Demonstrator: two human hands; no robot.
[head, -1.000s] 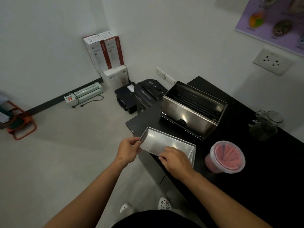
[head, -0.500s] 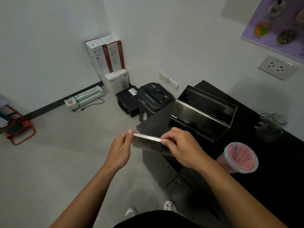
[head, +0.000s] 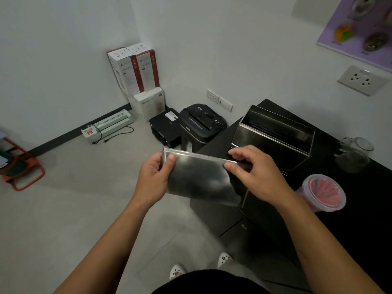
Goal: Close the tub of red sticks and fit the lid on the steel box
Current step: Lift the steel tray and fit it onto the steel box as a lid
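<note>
Both hands hold the steel lid [head: 199,179] in the air off the table's left corner, its flat outer face turned toward me. My left hand [head: 153,179] grips its left end, thumb on the face. My right hand [head: 254,172] pinches its upper right edge. Behind it the open steel box [head: 273,137] stands on the black table [head: 364,209], its top uncovered. The clear tub of red sticks [head: 322,193] sits to the right of my right wrist with a clear lid on it.
A glass jar [head: 353,155] lies near the wall on the table. On the floor beyond the table corner stand a black shredder [head: 201,126], a black printer [head: 165,128], white cartons [head: 135,71] and a laminator [head: 108,127]. An orange stool [head: 20,170] is at far left.
The lid lay open side up at the table's corner a second ago. Both hands lifted it and flipped it over, so its flat outer face now shows.
</note>
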